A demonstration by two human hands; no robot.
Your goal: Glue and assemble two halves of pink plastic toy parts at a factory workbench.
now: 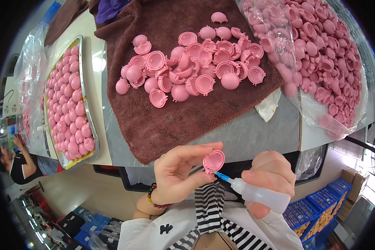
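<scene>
Between the thumb and fingers of my left hand (180,170) is a small pink plastic half-shell (214,161), its hollow side facing me. My right hand (270,177) wraps round a translucent white squeeze bottle (264,196). The bottle's blue needle tip (221,176) points at the lower edge of the shell, by its small tab; whether it touches I cannot tell. Both hands are in front of the table's near edge. Beyond them, loose pink half-shells (155,61) lie scattered on a brown towel (154,131), some hollow side up, some dome up.
At the left stands a metal tray (83,73) packed with rounded pink pieces. A big heap of pink shells (316,46) rests in a clear plastic bag at the right. A white cloth scrap (269,105) lies beside the towel. Blue crates (300,214) stand lower right; another person (27,164) is far left.
</scene>
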